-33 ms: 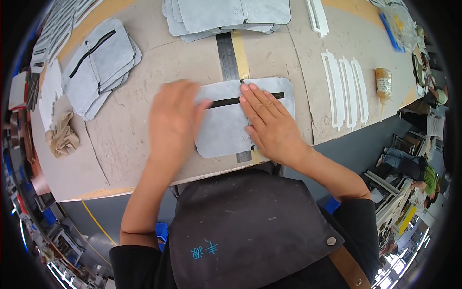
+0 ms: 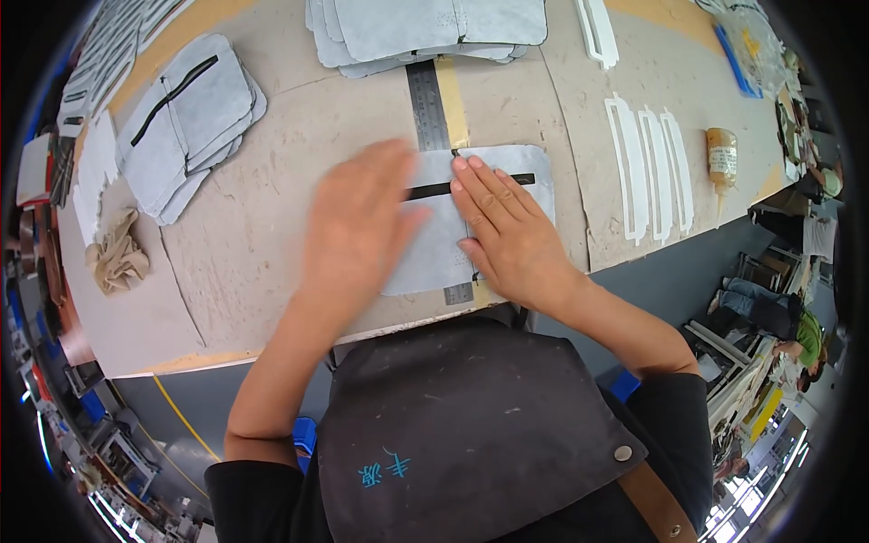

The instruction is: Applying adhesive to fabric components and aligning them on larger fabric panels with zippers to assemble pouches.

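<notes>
Workshop tabletop [image 2: 272, 262], pale and worn. At its near edge we list one grey panel [image 2: 511, 167] with a black zipper slot [image 2: 516, 179], lying flat over a steel ruler [image 2: 427, 109]. Our left hand [image 2: 353, 226] lies flat on the panel's left part, grip spread, pinching nothing. Our right hand [image 2: 507, 231] presses the panel's middle, fingers extended, grip likewise spread. Further items: panel stacks [image 2: 425, 27] at the far edge and far left [image 2: 186, 118], white frames [image 2: 652, 167], glue bottle [image 2: 721, 156], crumpled rag [image 2: 116, 253].
</notes>
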Demonstrator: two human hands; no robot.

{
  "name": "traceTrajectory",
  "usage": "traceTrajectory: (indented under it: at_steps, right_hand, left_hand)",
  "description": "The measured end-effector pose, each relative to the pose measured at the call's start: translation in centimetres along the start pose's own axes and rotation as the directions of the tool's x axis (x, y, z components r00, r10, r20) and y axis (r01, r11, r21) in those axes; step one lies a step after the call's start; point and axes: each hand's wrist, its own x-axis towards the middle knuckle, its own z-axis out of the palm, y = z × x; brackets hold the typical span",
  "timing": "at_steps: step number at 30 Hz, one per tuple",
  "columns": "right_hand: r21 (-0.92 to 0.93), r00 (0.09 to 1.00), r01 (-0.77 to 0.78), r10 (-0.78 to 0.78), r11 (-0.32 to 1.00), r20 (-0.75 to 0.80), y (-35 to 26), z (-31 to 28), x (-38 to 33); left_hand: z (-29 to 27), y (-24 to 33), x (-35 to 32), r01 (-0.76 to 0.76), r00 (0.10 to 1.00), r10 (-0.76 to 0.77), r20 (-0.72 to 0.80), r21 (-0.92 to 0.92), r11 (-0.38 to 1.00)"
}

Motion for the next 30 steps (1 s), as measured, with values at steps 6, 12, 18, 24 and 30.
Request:
traceTrajectory:
  at_steps: [6,12,18,24,30]
  right_hand:
    - [0.076,1.000,-0.002,0.001,0.997,0.011,0.1,-0.2,0.0]
    - [0.079,1.000,-0.008,0.007,0.997,0.016,0.2,-0.2,-0.1]
    - [0.074,1.000,-0.019,0.018,0.997,0.013,0.0,-0.3,0.0]
    - [0.124,1.000,-0.018,0.019,0.992,-0.006,1.2,0.4,-0.3]
    - [0.090,0.996,-0.078,0.081,0.993,-0.026,1.7,-0.1,-0.9]
  left_hand:
    - [2.0,1.3,-1.3,-0.013,0.968,0.016,0.251,-0.013,1.000]
    - [-0.1,-0.3,-3.3,0.063,0.949,-0.093,0.301,0.106,0.992]
    - [-0.4,1.3,-1.8,0.109,0.957,-0.122,0.263,0.062,0.992]
    - [3.2,3.2,0.7,-0.030,0.970,0.072,0.231,-0.180,0.983]
    - [3.1,2.9,0.5,-0.063,0.966,0.090,0.244,-0.116,0.991]
